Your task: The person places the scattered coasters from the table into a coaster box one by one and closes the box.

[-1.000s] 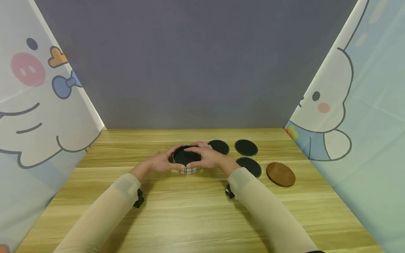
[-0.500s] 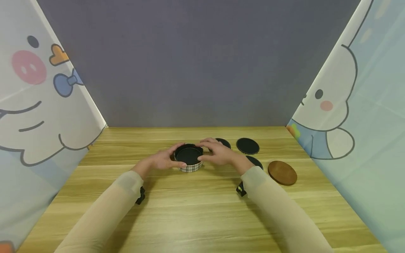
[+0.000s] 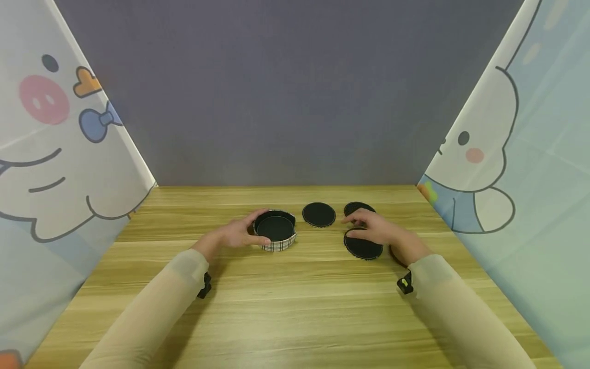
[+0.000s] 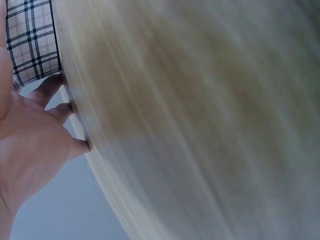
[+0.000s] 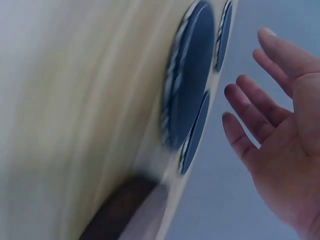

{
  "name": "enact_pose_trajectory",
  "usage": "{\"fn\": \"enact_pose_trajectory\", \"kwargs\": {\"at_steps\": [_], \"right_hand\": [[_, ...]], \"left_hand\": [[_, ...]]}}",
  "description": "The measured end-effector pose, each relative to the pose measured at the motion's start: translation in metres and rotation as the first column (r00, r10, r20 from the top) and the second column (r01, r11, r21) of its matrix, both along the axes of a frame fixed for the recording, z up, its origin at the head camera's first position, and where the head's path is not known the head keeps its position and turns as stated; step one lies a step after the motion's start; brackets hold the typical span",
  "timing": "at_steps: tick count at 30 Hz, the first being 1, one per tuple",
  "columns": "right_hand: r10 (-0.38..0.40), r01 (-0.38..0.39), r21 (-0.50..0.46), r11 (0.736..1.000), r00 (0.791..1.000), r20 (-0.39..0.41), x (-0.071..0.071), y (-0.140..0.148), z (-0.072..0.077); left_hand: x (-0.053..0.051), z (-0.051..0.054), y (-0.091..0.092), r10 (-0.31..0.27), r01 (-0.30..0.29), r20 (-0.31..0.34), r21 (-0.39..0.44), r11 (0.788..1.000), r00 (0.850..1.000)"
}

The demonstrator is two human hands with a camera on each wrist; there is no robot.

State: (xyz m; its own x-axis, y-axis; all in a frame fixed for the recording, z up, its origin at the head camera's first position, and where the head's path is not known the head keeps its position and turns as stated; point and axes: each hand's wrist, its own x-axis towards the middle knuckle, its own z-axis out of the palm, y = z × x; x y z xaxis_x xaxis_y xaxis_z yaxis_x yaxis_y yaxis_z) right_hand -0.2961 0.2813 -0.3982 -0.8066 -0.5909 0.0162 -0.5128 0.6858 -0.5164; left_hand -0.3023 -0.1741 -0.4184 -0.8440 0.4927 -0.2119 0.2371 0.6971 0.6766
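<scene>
Left hand (image 3: 234,234) on the plaid-sided holder (image 3: 279,246), which sits on the counter (image 3: 258,307) left of the black discs. My left fingers bend round its left side, thumb at the near wall, forefinger at the far rim: gripped from that side. Holder round, black inside, pale check with dark lines outside, wall broken by a gap on its right. Whether the dark round within is a loose disc or the holder's own floor, I can't make out. Right hand (image 3: 375,229) out over the discs, fingers loosely bent and parted, nothing between them; the right wrist view shows them apart from the disc faces. Below: the near black disc (image 3: 364,250), partly covered by my hand, and the far black disc (image 3: 358,206), its near edge hidden. The third black disc (image 3: 319,214) lies flat between holder and right hand, in full sight. A brown disc (image 3: 396,257) shows from above only as a dark edge behind my right wrist. Pale sleeves (image 3: 152,307) on both arms, a black wrist device (image 3: 405,284) at each cuff. Dark grey panel (image 3: 286,92) behind the counter, cartoon-printed sheets (image 3: 490,154) to either side.
</scene>
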Motion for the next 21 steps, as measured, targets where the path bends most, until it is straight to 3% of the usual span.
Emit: {"fn": "enact_pose_trajectory", "kwargs": {"at_steps": [9,15,21], "right_hand": [[-0.062,0.059,0.112,0.992,0.998,0.022,0.012,0.037,0.001],[-0.047,0.051,0.174,0.983,0.999,-0.022,0.016,0.044,-0.003],[-0.077,0.078,0.176,0.981,0.997,-0.009,0.018,0.044,-0.007]], "left_hand": [[0.000,-0.002,-0.001,0.003,-0.004,0.010,0.023,1.000,1.000],[0.000,-0.001,0.000,0.002,-0.003,0.017,0.032,0.999,1.000],[0.000,-0.004,-0.001,-0.001,0.000,0.019,0.042,0.999,1.000]]}}
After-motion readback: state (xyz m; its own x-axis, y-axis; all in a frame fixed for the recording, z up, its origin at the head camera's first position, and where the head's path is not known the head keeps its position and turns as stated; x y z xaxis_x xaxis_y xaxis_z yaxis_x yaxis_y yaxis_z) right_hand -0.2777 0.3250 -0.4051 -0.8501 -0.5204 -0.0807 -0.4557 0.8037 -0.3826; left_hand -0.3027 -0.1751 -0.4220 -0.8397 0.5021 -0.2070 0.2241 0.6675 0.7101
